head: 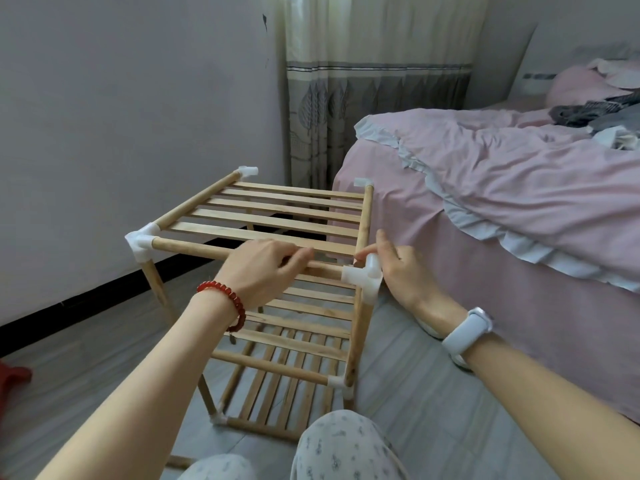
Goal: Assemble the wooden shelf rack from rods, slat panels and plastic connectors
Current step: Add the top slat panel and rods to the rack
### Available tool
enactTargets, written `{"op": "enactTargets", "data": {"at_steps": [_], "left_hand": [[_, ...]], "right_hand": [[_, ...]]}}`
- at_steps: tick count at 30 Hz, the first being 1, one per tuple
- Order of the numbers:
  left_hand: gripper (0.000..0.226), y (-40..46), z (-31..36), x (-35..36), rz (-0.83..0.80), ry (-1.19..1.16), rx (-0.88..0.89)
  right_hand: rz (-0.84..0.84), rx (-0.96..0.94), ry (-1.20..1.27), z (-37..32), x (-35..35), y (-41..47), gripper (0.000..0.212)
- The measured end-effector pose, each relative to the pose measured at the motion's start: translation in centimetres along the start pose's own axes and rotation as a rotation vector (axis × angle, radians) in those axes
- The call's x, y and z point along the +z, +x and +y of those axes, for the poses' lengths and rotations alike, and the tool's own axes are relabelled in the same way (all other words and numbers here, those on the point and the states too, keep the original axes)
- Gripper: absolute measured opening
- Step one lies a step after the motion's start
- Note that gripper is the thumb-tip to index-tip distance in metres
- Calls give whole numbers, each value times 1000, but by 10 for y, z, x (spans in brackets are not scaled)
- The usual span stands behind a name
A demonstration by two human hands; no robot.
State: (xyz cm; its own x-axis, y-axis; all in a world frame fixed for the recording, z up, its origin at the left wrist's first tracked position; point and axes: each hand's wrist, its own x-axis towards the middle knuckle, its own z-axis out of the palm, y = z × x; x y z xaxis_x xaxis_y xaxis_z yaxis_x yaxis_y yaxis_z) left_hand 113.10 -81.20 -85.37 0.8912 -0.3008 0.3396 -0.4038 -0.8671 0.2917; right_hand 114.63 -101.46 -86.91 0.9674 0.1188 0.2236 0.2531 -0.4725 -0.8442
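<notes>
The wooden shelf rack [277,216] stands on the floor with three slat tiers. My left hand [263,268] grips the top front rod [194,249] near its right end. My right hand [401,271] holds the white plastic connector [363,275] at the front right top corner, thumb and forefinger pinching its upper socket. The right side rod [365,216] of the top slat panel [277,221] ends just above that connector, not seated in it. White connectors sit at the front left corner [140,242] and the two back corners [248,171].
A bed with a pink cover [502,188] stands close to the rack's right side. A wall [121,116] and a curtain [363,98] lie behind it. A red object [15,375] sits at the left edge on the grey floor. My knees [339,445] are below the rack.
</notes>
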Motion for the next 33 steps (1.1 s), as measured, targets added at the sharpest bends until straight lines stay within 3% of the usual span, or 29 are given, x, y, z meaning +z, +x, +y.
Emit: {"op": "enactTargets", "data": {"at_steps": [2,3,5,7,11,17,23,26,28,30,31,33], "left_hand": [[49,0,-7,6,112,164,-111],[53,1,-9,9,165,196,-139],[56,3,-10,15,222,220,-169],[56,5,-11,17,242,241,-199],[61,6,-16,25,368,293,-210],[56,11,-21,36,537,345,-148],[54,11,-24,34,435,278,-147],[53,8,-9,36,314,186,-76],[47,5,11,36,319,92,38],[53,5,28,36,273,24,68],[63,7,34,37,224,31,49],[70,12,45,39,163,117,23]], "right_hand": [[214,-65,-34,4,5,6,51],[282,-77,102,4,11,9,50],[324,-50,476,0,24,17,48],[278,-68,663,-5,33,21,47],[133,-114,652,-5,44,27,46],[154,-122,570,-11,57,27,46],[121,-107,510,-10,55,33,43],[35,-47,684,-6,42,35,27],[157,49,842,0,28,39,22],[297,180,762,10,15,43,16],[275,262,665,16,10,44,11],[51,418,525,25,6,46,17]]}}
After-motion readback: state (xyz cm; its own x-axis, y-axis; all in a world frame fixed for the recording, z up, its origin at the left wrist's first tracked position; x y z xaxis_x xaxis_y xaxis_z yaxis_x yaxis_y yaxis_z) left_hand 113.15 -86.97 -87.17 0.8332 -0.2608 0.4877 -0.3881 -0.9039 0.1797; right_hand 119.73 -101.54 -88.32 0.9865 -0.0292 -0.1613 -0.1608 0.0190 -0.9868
